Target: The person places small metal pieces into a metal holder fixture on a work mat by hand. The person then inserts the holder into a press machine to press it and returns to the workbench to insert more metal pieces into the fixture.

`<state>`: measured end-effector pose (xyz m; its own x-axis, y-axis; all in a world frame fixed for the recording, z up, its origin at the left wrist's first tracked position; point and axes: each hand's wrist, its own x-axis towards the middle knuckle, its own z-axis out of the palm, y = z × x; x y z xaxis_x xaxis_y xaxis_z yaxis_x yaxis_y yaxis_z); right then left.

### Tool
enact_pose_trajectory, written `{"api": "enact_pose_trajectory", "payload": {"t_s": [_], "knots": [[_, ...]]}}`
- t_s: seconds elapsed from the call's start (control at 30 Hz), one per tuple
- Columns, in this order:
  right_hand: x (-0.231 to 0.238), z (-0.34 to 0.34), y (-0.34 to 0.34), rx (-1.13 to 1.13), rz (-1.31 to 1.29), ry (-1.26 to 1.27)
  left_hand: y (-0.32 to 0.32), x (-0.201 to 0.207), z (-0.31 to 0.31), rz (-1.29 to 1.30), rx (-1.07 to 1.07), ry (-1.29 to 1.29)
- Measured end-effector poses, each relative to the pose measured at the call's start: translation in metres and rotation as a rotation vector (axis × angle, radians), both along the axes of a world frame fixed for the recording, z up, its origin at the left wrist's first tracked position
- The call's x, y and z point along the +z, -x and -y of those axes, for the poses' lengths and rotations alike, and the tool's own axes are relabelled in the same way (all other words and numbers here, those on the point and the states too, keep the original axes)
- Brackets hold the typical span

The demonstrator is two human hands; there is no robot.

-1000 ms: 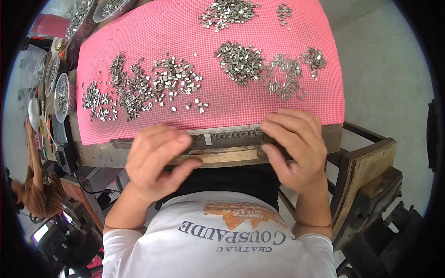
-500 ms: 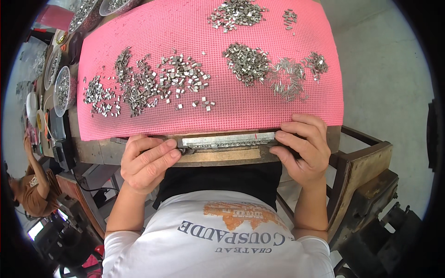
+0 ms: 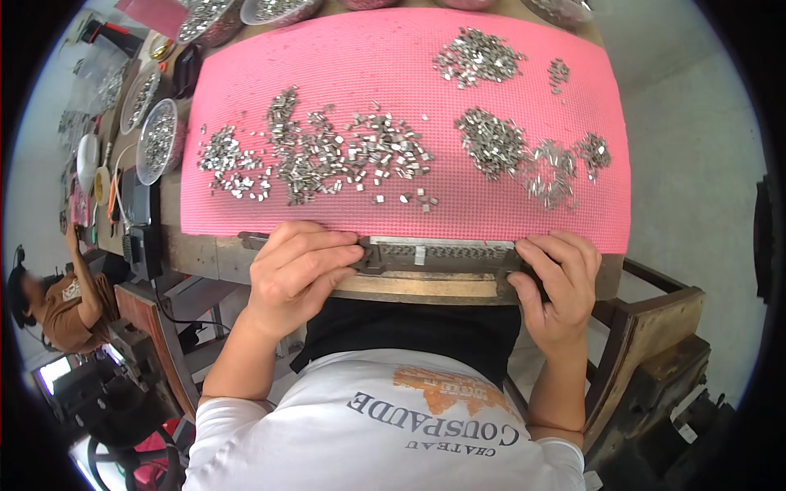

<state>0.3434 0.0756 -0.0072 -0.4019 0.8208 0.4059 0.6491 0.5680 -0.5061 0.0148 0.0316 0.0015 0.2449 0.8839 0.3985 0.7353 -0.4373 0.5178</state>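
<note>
Near the bottom middle, the left hand (image 3: 296, 274) and right hand (image 3: 557, 282) had their fingers curled tight on the ends of a long grey metal bar (image 3: 438, 255), which looked hard and heavy.

The mat (image 3: 491, 221) is bright pink with a bumpy, woven look, not shiny. The little pieces (image 3: 344, 155) on it are shiny silver metal. The long bar (image 3: 442, 254) looks like dull grey metal. The tabletop (image 3: 426, 288) edge is worn brown wood. The bowls (image 3: 157, 139) look clear and smooth.
</note>
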Motion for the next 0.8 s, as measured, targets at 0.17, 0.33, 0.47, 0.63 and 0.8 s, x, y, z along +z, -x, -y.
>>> {"api": "enact_pose_trajectory", "payload": {"t_s": [0.17, 0.33, 0.47, 0.63, 0.8], "knots": [[0.032, 0.001, 0.011, 0.115, -0.243, 0.218, -0.020, 0.055, -0.015, 0.530, -0.233, 0.221], [0.132, 0.030, 0.085, -0.031, -1.477, 0.629, -0.053, 0.106, -0.011, 0.845, -0.495, 0.085], [0.174, 0.036, 0.070, 0.059, -1.254, 0.860, -0.058, 0.115, 0.007, 1.019, -0.340, -0.138], [0.128, -0.001, 0.054, 0.806, -1.468, 0.381, -0.021, 0.110, 0.005, 0.922, -0.700, -0.833], [0.115, -0.027, 0.051, 0.550, -0.680, 0.336, -0.015, 0.067, 0.028, 0.815, -0.338, -0.974]]}}
